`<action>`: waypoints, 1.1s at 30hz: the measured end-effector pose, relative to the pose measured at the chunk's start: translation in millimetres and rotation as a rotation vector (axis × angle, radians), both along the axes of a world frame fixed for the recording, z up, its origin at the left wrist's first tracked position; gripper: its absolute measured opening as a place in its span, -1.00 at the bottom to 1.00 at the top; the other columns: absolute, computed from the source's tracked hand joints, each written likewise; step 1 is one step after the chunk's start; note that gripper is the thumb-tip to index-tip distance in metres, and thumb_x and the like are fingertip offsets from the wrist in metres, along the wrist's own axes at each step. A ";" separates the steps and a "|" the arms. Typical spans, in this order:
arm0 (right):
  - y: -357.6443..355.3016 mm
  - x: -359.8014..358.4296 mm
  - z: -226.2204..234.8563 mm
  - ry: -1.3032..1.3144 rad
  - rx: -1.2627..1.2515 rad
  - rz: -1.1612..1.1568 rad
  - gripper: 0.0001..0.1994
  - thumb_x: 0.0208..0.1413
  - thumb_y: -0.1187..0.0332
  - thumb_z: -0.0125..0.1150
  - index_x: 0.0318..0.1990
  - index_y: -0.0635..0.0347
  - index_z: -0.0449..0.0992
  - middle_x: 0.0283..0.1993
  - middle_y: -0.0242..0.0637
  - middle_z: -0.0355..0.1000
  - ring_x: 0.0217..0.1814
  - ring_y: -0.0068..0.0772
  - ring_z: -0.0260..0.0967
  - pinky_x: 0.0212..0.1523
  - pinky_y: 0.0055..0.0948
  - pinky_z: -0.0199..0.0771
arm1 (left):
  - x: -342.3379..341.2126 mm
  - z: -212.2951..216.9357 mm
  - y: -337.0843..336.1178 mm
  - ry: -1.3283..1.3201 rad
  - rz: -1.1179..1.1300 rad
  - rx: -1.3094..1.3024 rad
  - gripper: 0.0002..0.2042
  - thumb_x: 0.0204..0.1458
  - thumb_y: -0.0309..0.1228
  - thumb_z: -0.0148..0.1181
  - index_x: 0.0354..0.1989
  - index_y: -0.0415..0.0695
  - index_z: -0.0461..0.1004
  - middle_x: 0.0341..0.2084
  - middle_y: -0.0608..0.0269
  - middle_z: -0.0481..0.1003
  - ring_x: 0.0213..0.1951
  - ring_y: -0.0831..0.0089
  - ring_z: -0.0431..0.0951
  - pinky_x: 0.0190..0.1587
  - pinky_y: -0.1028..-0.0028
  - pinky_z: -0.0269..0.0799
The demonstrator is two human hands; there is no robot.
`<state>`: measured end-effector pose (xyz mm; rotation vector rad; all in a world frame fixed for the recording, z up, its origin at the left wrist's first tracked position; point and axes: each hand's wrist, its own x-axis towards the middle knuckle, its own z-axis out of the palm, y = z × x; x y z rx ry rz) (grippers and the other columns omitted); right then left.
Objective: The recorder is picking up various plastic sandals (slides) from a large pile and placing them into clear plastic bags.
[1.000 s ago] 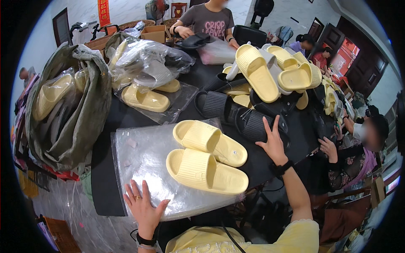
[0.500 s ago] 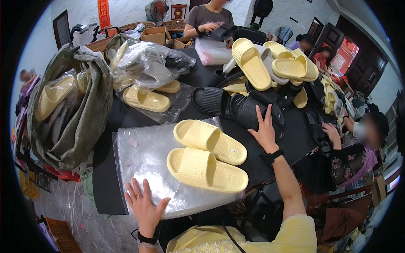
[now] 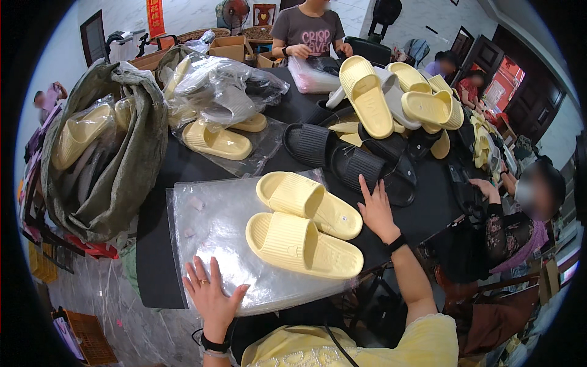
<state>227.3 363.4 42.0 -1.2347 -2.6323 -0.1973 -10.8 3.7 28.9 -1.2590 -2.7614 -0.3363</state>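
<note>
A pair of pale yellow slide sandals (image 3: 302, 243) lies side by side on a stack of clear plastic bags (image 3: 211, 214), toes to the left. My left hand (image 3: 211, 292) rests with fingers spread on the near left corner of the bags and holds nothing. My right hand (image 3: 377, 211) is open too, fingers stretched out, just right of the yellow pair. Its fingertips are at the near edge of a black slide sandal (image 3: 358, 168); whether they touch it I cannot tell. Another black sandal (image 3: 306, 145) lies beyond, to the left.
Yellow sandals (image 3: 367, 98) are heaped over black and grey ones at the back right. Bagged sandals (image 3: 217, 139) lie at the back left, beside a green woven sack (image 3: 137, 165) holding more. One person (image 3: 306, 30) stands across the table; another (image 3: 513, 226) sits at the right.
My right hand has drawn back toward me, off the black sandals. My left hand stays on the bags. Across the table, the person's hands have moved apart.
</note>
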 end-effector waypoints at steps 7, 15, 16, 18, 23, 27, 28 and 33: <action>-4.5 -4.0 -3.0 0.023 -0.014 -0.078 -0.16 0.05 0.36 0.18 0.40 -0.14 -0.24 0.31 0.28 -0.08 0.38 0.25 -0.13 0.23 0.06 0.12 | 0.9 4.1 2.6 -0.016 0.014 -0.002 -0.16 -0.06 0.34 -0.09 0.29 -0.03 0.15 0.34 -0.07 -0.08 0.37 -0.06 -0.20 0.30 -0.06 -0.35; -10.9 -12.2 -0.1 0.049 -0.015 -0.102 -0.21 0.03 0.40 0.19 0.38 -0.09 -0.11 0.26 0.34 -0.03 0.32 0.25 -0.02 0.23 -0.03 0.13 | 1.0 7.4 1.4 -0.046 0.036 0.054 -0.20 -0.09 0.23 0.07 0.25 -0.08 0.22 0.33 -0.11 -0.06 0.36 -0.08 -0.17 0.29 -0.06 -0.31; -12.6 -13.7 -0.8 0.057 -0.007 -0.104 -0.21 0.02 0.41 0.19 0.38 -0.09 -0.11 0.26 0.33 -0.03 0.32 0.25 -0.02 0.23 -0.04 0.14 | 1.2 6.6 1.2 -0.033 0.026 0.053 -0.19 -0.09 0.22 0.09 0.26 -0.08 0.20 0.33 -0.10 -0.05 0.36 -0.07 -0.16 0.30 -0.04 -0.30; -15.1 -11.7 -0.2 0.066 -0.012 -0.135 -0.21 0.02 0.43 0.19 0.38 -0.10 -0.10 0.27 0.33 -0.04 0.31 0.24 0.00 0.23 -0.05 0.14 | 1.8 8.5 4.5 -0.039 0.007 0.068 -0.20 -0.10 0.21 0.11 0.25 -0.09 0.22 0.32 -0.10 -0.03 0.35 -0.08 -0.14 0.30 -0.02 -0.29; -26.9 -18.1 -2.9 0.101 0.042 -0.134 -0.22 0.06 0.46 0.13 0.39 -0.11 -0.15 0.28 0.36 -0.07 0.30 0.24 0.03 0.23 -0.09 0.15 | 1.2 8.0 3.3 -0.019 0.015 0.113 -0.21 -0.10 0.20 0.11 0.23 -0.10 0.24 0.30 -0.15 -0.01 0.35 -0.10 -0.12 0.29 -0.03 -0.28; -31.2 -19.3 0.6 0.095 0.040 -0.152 -0.23 0.08 0.47 0.10 0.40 -0.09 -0.17 0.28 0.36 -0.08 0.29 0.24 0.05 0.24 -0.14 0.16 | 3.0 9.5 1.6 -0.044 0.025 0.105 -0.22 -0.10 0.19 0.10 0.21 -0.11 0.26 0.29 -0.18 0.00 0.34 -0.11 -0.11 0.29 -0.04 -0.29; -31.0 -19.8 0.0 0.101 0.050 -0.146 -0.24 0.09 0.48 0.09 0.40 -0.09 -0.17 0.28 0.37 -0.07 0.29 0.24 0.05 0.24 -0.13 0.16 | 2.7 9.5 1.5 -0.048 0.024 0.102 -0.23 -0.10 0.19 0.10 0.20 -0.12 0.26 0.29 -0.18 0.01 0.34 -0.11 -0.11 0.29 -0.04 -0.29; -32.8 -18.2 1.2 0.110 0.017 -0.148 -0.23 0.07 0.48 0.12 0.39 -0.08 -0.16 0.29 0.37 -0.09 0.29 0.25 0.05 0.23 -0.13 0.16 | 3.8 10.3 0.5 -0.063 0.026 0.099 -0.24 -0.09 0.18 0.09 0.20 -0.12 0.27 0.30 -0.18 0.00 0.34 -0.11 -0.12 0.29 -0.04 -0.30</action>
